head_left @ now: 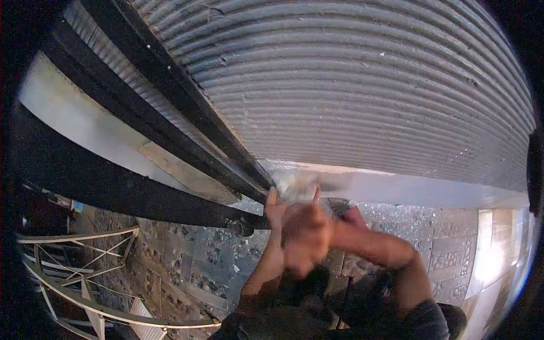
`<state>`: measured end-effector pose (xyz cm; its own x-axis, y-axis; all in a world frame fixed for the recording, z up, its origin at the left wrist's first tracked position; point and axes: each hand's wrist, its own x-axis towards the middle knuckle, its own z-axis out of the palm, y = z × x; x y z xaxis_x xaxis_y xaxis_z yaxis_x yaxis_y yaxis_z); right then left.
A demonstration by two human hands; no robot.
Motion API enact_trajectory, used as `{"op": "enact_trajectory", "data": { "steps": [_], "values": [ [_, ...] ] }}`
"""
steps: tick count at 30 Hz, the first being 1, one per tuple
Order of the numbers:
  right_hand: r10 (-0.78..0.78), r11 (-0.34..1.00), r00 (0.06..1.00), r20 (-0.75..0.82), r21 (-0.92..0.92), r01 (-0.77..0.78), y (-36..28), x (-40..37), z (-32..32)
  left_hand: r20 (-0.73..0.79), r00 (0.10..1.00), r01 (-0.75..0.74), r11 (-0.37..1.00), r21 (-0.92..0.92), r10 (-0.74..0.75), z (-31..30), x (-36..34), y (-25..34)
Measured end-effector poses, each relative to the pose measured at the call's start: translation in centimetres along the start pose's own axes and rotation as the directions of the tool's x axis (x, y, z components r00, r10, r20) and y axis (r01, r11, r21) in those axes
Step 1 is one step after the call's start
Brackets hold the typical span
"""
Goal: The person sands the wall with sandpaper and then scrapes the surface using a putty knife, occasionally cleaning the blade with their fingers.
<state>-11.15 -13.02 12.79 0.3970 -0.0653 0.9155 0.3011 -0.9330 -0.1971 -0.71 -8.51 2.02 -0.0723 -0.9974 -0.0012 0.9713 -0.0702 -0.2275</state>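
My right hand [306,232] is closed and smeared by motion, with one finger or thumb pointing up toward the smooth white strip [391,187] under the ribbed wall. Anything inside its grip is too blurred to make out. Partly hidden behind it, my left hand [274,211] touches the lower end of the dark door frame [226,130], a digit stretched up along the edge; its other fingers are out of sight. A whitish blurred patch [294,184] lies just above both hands, in the corner where frame and strip meet.
The ribbed grey wall [351,85] fills the upper view. Patterned floor tiles [192,266] are strewn with white flecks near the wall. A pale metal rack [85,277] stands at lower left. Bright light falls on smoother tiles [490,255] at right.
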Motion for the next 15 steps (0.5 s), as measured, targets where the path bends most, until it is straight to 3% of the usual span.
{"op": "enact_trajectory", "data": {
  "steps": [1,4,5,6,7,11,14,15],
  "values": [
    [-0.017,0.999,0.994,0.104,0.033,0.014,0.2,0.3,-0.5,-0.03,0.999,0.017,0.999,0.03,-0.016,-0.2,-0.1,0.3],
    [-0.003,0.988,0.992,0.126,0.153,-0.016,-1.1,0.1,0.2,-0.112,0.992,0.07,0.991,0.117,-0.056,-1.3,0.1,1.4],
    [-0.232,0.969,0.961,-0.15,-0.124,0.214,-2.0,0.3,0.8,-0.141,0.988,0.085,0.986,0.144,-0.065,-1.6,0.0,1.7],
    [-0.237,0.967,0.96,-0.146,-0.125,0.22,-1.7,0.5,1.1,-0.163,0.984,0.103,0.98,0.171,-0.075,0.3,0.5,0.9],
    [-0.199,0.978,0.974,-0.109,-0.085,0.191,-1.5,0.4,1.5,-0.218,0.975,0.022,0.965,0.262,0.037,2.0,-0.3,-0.7],
    [-0.068,0.997,0.997,0.046,0.042,0.066,-0.1,0.0,2.5,-0.322,0.946,0.067,0.95,0.305,0.037,2.4,-0.7,-1.4],
    [-0.035,0.997,0.999,0.027,0.072,0.033,-1.1,0.9,2.2,-0.321,0.877,0.373,0.928,-0.008,-0.356,-0.4,0.1,1.6],
    [-0.097,0.99,0.993,-0.068,0.1,0.104,-2.3,1.7,1.9,-0.209,0.978,0.057,0.954,0.293,0.006,0.9,0.7,0.3]
  ]
}}
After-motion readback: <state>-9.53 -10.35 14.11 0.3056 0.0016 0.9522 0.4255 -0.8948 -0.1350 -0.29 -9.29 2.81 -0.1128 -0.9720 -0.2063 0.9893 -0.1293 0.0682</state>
